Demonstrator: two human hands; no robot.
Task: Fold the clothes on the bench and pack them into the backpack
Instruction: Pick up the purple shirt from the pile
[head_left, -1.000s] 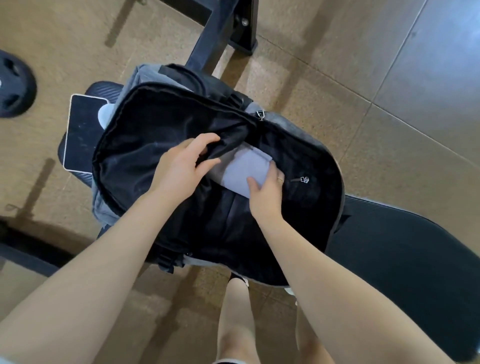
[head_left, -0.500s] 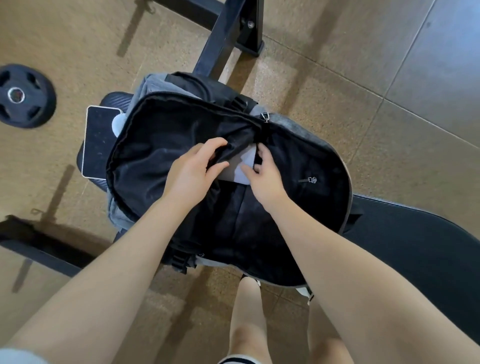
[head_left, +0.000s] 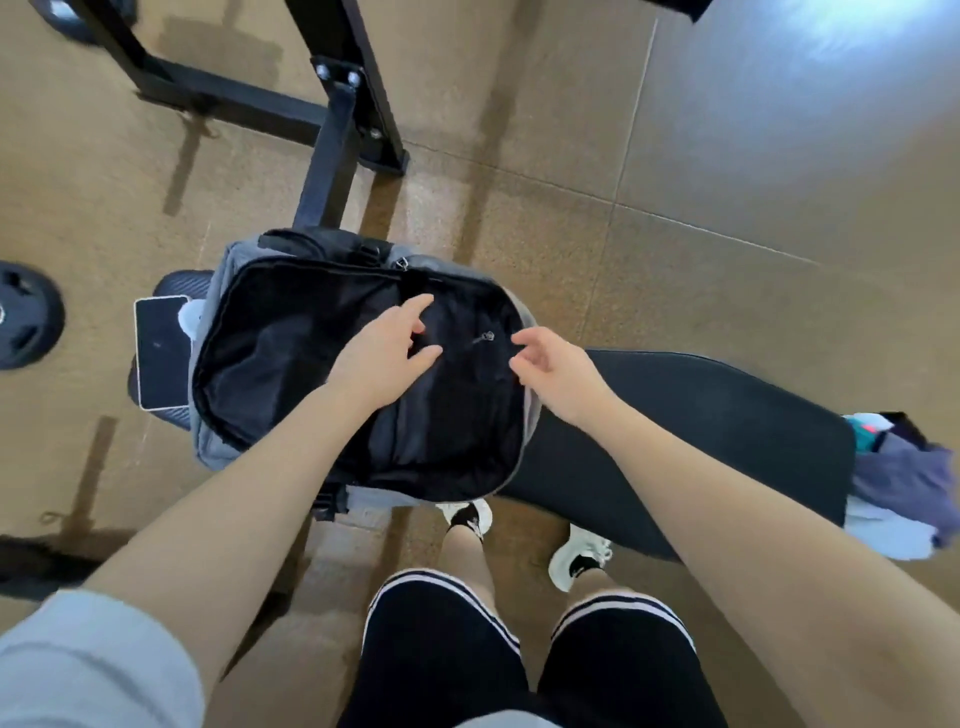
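Fingers of the left hand (head_left: 387, 358) are loosely spread over the dark inside of the backpack (head_left: 291, 364), with thumb and forefinger apart and nothing pinched between them; whether the fingertips touch the lining cannot be told. Over at the bag's right edge, the right hand (head_left: 558, 371) hangs with its fingers relaxed and slightly curled, holding nothing. That backpack lies open in the middle of the frame, resting on the left end of the black bench (head_left: 701, 415), its grey shell showing around the rim and a small zip pull (head_left: 485, 339) visible inside. No garment can be made out within the black interior, so how much is already packed is hidden. At the right edge of the frame, on the far end of the bench, a heap of clothes (head_left: 904, 488) in purple and pale blue lies crumpled and unfolded, well apart from the bag. Judging by that, the job is only partly done: those pieces need folding and packing. The bag's long axis runs from upper left to lower right of the frame, roughly in line with the bench, its open face turned upward. Just beside it on the left lies a dark tablet (head_left: 158, 358).
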